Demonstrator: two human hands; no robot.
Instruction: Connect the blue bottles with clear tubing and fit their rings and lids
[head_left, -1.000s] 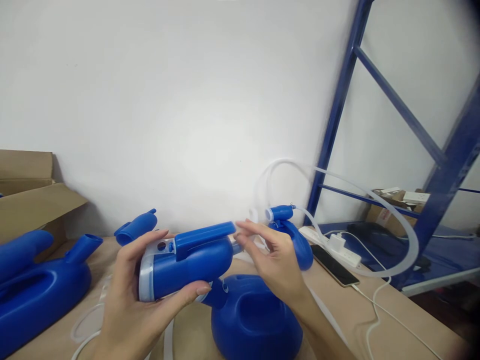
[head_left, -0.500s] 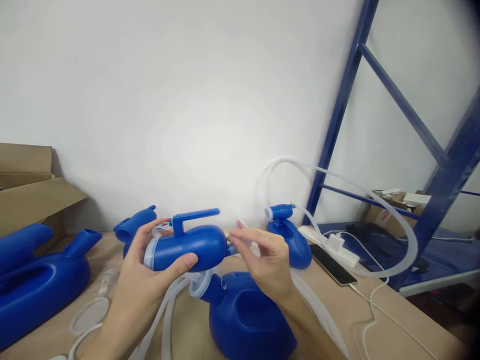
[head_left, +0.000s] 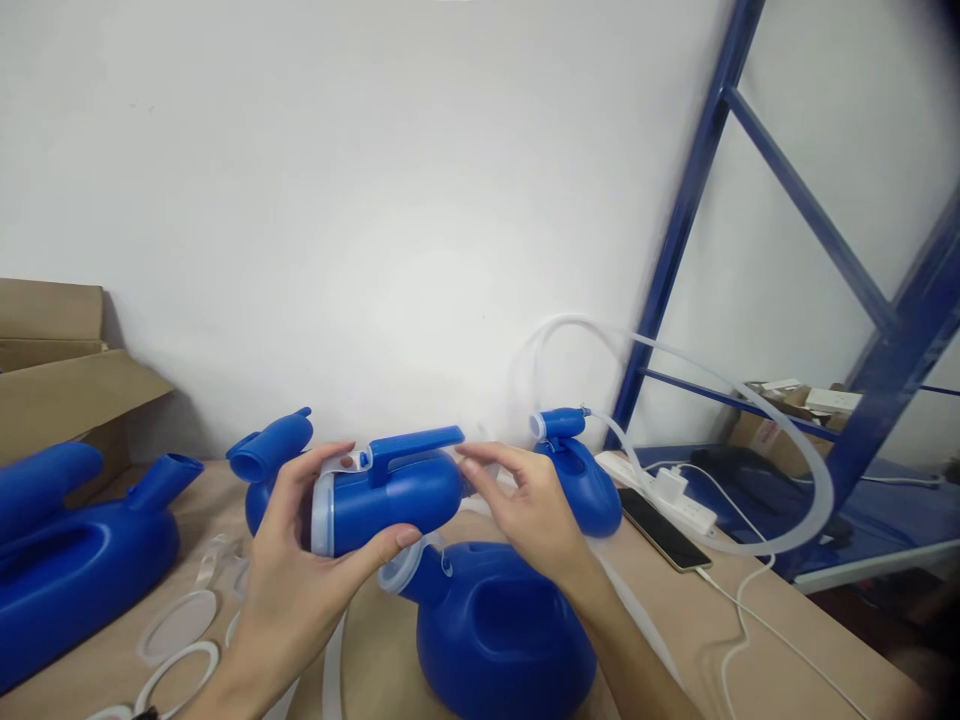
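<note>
My left hand (head_left: 300, 570) is wrapped round a blue plastic funnel piece (head_left: 390, 490) with a straight handle on top and a clear rim at its wide end, held level above the table. At the piece's narrow right end my right hand (head_left: 525, 510) pinches the end of a clear flexible tube (head_left: 750, 400), which loops up and away to the right. Just below my hands stands a blue plastic jug (head_left: 502, 630) with a clear collar on its spout.
More blue jugs lie at the left (head_left: 75, 560) and behind my hands (head_left: 270, 455), with another blue funnel piece (head_left: 581, 480) to the right. Clear rings (head_left: 180, 625) lie on the brown table. A phone (head_left: 667, 535), a white power strip (head_left: 675, 495), a blue metal rack (head_left: 885, 330) and a cardboard box (head_left: 60, 370) surround it.
The funnel piece has been turned in my left hand, so its handle now faces up and to the right. My right hand has stayed at its narrow end with the tube.
</note>
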